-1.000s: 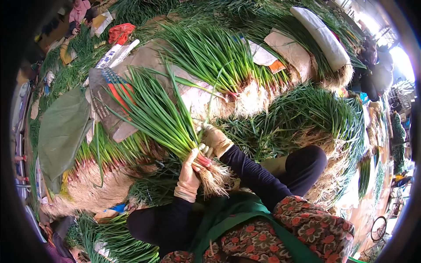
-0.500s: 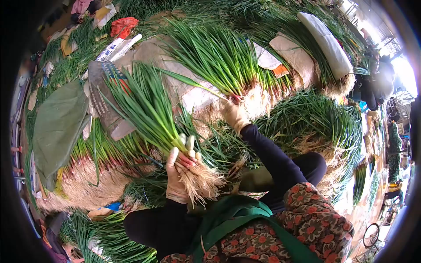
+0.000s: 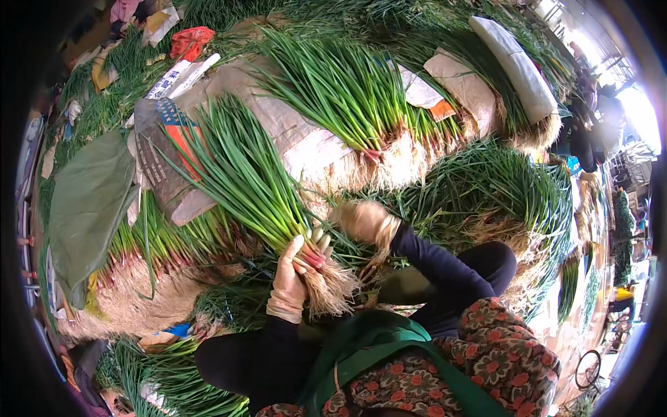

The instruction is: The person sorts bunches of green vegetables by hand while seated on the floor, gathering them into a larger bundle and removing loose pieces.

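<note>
My left hand (image 3: 288, 281), in a pale glove, is wrapped round a bunch of green onions (image 3: 257, 187) just above the roots. The bunch leans up and to the left, with reddish stem bases and pale, stringy roots hanging towards my lap. My right hand (image 3: 368, 222), also gloved, is just right of the bunch, below the front of the pile. It is smeared by motion, so its fingers and anything in them cannot be made out. Beyond it, a loose heap of green onions (image 3: 340, 90) lies on the pile, roots facing me.
Grey-brown sacking (image 3: 243, 90) and a dark green cloth (image 3: 90, 201) cover parts of the stacked onions. A white roll (image 3: 514, 69) lies at the back right. More onions (image 3: 500, 181) are heaped to my right. A red plastic bag (image 3: 191, 43) lies at the back left.
My right hand has left the heap's root end and come down and slightly left, close to the held bunch. My left hand still grips the bunch, now tilted slightly differently.
</note>
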A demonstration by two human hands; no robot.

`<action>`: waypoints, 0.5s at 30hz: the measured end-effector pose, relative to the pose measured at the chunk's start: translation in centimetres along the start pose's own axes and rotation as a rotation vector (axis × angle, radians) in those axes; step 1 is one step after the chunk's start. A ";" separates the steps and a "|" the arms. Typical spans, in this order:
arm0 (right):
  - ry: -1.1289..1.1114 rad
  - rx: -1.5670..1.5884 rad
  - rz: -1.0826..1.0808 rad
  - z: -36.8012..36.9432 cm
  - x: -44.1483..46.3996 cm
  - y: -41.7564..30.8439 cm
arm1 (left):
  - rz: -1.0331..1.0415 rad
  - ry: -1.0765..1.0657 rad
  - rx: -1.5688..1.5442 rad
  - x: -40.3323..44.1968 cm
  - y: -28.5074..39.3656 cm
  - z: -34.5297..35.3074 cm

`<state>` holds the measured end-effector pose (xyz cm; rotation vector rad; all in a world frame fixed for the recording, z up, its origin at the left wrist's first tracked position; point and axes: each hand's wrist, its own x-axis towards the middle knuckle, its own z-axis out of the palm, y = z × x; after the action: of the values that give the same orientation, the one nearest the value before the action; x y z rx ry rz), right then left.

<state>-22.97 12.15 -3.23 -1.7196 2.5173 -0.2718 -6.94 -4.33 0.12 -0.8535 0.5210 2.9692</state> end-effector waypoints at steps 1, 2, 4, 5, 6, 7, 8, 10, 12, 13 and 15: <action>0.298 0.058 0.047 3.8 0.2 5.2 | -0.012 -0.016 -0.024 -0.2 0.1 0.1; 0.286 0.007 0.230 3.9 1.1 8.2 | -0.022 -0.031 -0.047 -0.5 0.4 0.1; 0.192 0.059 0.749 2.6 2.9 11.2 | -0.010 -0.126 -0.009 -0.7 0.9 -0.2; 0.091 -0.018 0.909 1.8 3.7 11.5 | 0.018 -0.168 0.007 -0.5 1.0 -0.5; -0.085 -0.280 0.987 1.4 4.3 11.3 | 0.046 -0.210 0.021 -0.4 1.2 -0.9; -0.159 -0.257 0.884 1.1 4.4 11.0 | 0.008 -0.294 -0.049 -0.2 1.3 -1.3; -0.237 -0.232 0.780 1.1 4.0 9.8 | 0.010 -0.189 -0.054 -0.6 1.3 -0.4; -0.051 0.191 0.613 2.6 2.6 7.4 | 0.010 0.034 -0.069 -1.8 1.2 1.9; 0.035 0.462 0.228 2.3 0.4 3.2 | -0.004 -0.085 0.019 -0.9 0.8 0.9; 0.064 0.654 0.250 -0.7 0.0 -1.1 | -0.017 -0.114 0.060 -0.6 0.9 0.1; -0.070 0.876 0.229 -1.4 -1.0 -5.6 | -0.026 -0.174 0.149 -0.3 1.0 -1.0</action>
<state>-17.72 11.25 -0.83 -1.0548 2.0101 -1.0660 -6.33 -5.55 -0.19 -0.5788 0.7045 2.8991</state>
